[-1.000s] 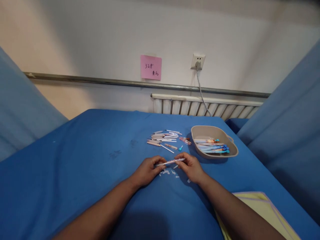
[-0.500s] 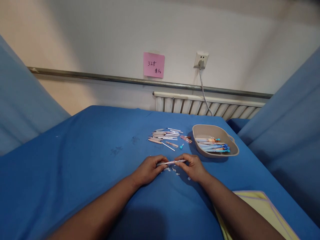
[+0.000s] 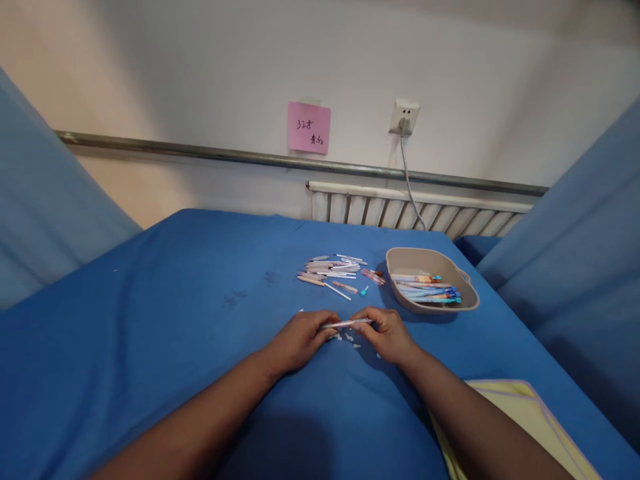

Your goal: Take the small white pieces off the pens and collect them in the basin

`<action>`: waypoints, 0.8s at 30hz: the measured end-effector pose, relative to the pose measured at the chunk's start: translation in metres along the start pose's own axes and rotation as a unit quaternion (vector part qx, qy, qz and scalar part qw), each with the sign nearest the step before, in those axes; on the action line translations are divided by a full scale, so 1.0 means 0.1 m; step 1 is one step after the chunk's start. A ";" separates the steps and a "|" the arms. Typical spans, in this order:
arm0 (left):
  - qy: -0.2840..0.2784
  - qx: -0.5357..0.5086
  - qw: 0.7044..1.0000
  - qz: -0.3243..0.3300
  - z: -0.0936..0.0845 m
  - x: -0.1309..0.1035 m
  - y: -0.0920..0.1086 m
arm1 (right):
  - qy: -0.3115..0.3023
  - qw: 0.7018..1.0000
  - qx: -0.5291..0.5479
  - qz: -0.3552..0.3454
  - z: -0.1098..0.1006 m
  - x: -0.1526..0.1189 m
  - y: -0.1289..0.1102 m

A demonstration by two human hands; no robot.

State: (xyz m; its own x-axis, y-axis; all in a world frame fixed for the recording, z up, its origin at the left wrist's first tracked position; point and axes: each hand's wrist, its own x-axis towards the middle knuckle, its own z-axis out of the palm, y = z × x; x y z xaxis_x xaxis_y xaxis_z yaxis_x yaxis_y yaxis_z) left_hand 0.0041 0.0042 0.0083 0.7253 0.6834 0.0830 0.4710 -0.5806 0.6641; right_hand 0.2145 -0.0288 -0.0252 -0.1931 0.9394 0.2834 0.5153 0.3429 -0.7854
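Observation:
A thin pale pen-like stick [image 3: 345, 324] lies level between my two hands. My left hand [image 3: 303, 339] pinches its left end, and my right hand [image 3: 386, 333] grips its right end. Small white bits [image 3: 349, 338] are scattered on the blue cloth [image 3: 200, 293] beneath and around the stick. Beyond my hands is a loose pile of white sticks and pen parts [image 3: 333, 268], with a few pinkish pieces [image 3: 373, 276] and a small teal piece [image 3: 364, 291] at its right side.
A beige basket [image 3: 474, 301] with several blue and orange pens stands at the right. A yellow cloth [image 3: 525, 413] lies under my right forearm. Behind the covered surface are a radiator [image 3: 370, 204], a metal rail [image 3: 225, 155] and a socket with a plugged cord [image 3: 405, 117].
My left hand has shifted slightly right along the stick, towards my right hand. My right hand keeps its hold. The camera view has moved very slightly.

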 end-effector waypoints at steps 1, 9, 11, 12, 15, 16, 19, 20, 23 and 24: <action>0.001 0.004 1.000 0.001 0.00 0.00 0.00 | 0.004 1.000 -0.002 -0.001 0.00 0.00 0.00; 0.001 0.002 1.000 -0.005 0.02 0.00 -0.01 | 0.019 1.000 0.006 0.003 0.02 -0.01 -0.02; -0.001 0.003 1.000 -0.007 0.02 0.00 -0.02 | 0.017 1.000 0.010 0.003 0.02 -0.01 -0.03; -0.004 0.003 1.000 -0.007 0.02 0.00 -0.03 | 0.017 1.000 0.009 0.002 0.02 -0.01 -0.03; -0.009 0.001 1.000 -0.006 0.02 0.00 -0.03 | 0.013 1.000 0.002 -0.005 0.01 -0.02 -0.02; -0.009 0.000 1.000 -0.006 0.02 0.00 -0.03 | 0.013 1.000 0.000 -0.007 0.01 -0.02 -0.02; -0.005 -0.002 1.000 -0.007 0.03 0.00 -0.03 | 0.015 1.000 -0.005 -0.014 0.01 -0.02 -0.01; -0.004 -0.003 1.000 -0.007 0.03 0.00 -0.03 | 0.014 1.000 -0.005 -0.016 0.01 -0.02 -0.01; -0.005 -0.005 1.000 -0.007 0.05 0.00 -0.04 | 0.000 1.000 0.000 -0.022 0.02 -0.02 -0.02; -0.008 -0.005 1.000 -0.008 0.05 0.00 -0.05 | -0.004 1.000 0.002 -0.022 0.02 -0.02 -0.02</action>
State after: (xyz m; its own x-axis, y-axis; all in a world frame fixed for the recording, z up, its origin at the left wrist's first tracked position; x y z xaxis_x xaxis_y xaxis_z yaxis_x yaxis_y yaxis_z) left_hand 0.0040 0.0044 0.0011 0.7253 0.6857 0.0611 0.4781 -0.5655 0.6720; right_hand 0.2120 -0.0314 -0.0249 -0.2228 0.9234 0.3127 0.5031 0.3836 -0.7744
